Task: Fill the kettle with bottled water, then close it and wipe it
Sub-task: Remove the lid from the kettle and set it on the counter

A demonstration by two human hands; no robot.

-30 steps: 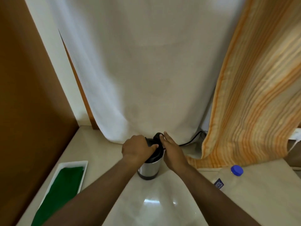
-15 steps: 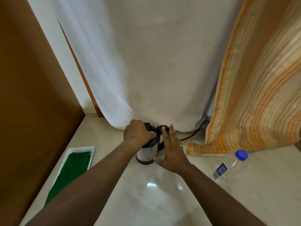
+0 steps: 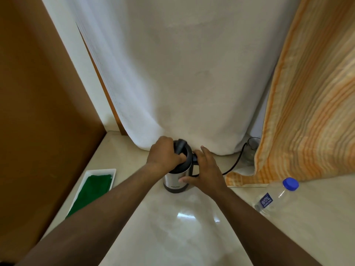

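Shiny steel kettle (image 3: 173,181) with a black lid (image 3: 183,157) stands on a smooth cream stone counter (image 3: 172,227), near a white curtain (image 3: 182,83) and a striped orange curtain (image 3: 311,112). A brown wooden wall (image 3: 38,93) is on the left. The left hand (image 3: 163,155) is curled tight on the lid. The right hand (image 3: 205,169) lies open, fingers spread, flat on the kettle's side. A clear plastic water bottle (image 3: 274,198) with a blue cap (image 3: 291,183) stands to the right, well apart. A green cloth (image 3: 92,191) lies in a white tray (image 3: 113,172).
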